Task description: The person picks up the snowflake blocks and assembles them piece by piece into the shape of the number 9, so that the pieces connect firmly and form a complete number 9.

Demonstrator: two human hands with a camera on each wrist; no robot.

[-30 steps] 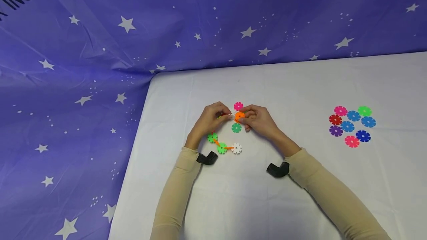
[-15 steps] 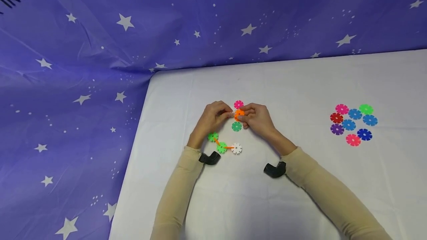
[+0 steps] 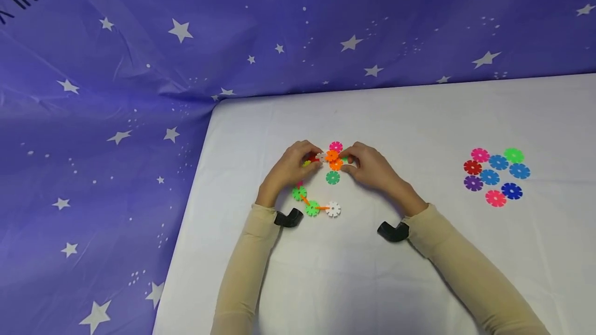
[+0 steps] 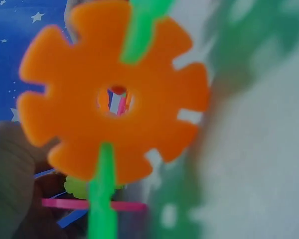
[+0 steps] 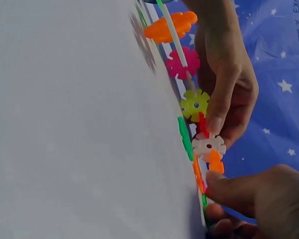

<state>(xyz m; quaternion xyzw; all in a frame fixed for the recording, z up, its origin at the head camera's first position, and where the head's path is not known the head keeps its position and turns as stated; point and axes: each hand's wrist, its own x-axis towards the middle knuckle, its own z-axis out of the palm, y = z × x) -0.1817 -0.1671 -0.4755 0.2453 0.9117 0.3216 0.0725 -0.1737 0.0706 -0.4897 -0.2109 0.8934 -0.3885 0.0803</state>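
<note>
1. Left hand (image 3: pixel 289 168) fingers curled, pinching the white disc (image 3: pixel 321 157) at the end of the linked chain (image 3: pixel 311 203); right hand (image 3: pixel 370 168) fingers curled too, pinching the orange disc (image 3: pixel 335 164) from the other side.
2. Both discs held just above the table (image 3: pixel 419 118), touching where the slots meet, between a pink disc (image 3: pixel 336 146) behind and a green disc (image 3: pixel 332 177) in front.
3. Likely slip: slots meeting at a slant, wedging instead of seating, then springing apart once the pinch loosens.
4. Too hard a push, and probably a popped joint further down the chain, near the red and yellow pieces (image 5: pixel 195 105) under the left fingers.
5. Thin edges, narrow grip: easy to see the orange disc twisting out and dropping flat beside the green one.
6. Trailing part of the chain lying just beside the left wrist: a sleeve drag could skew it or pull against the joint in hand.
7. Spare pile (image 3: pixel 495 174) well apart on the right, unlikely to be disturbed.
</note>
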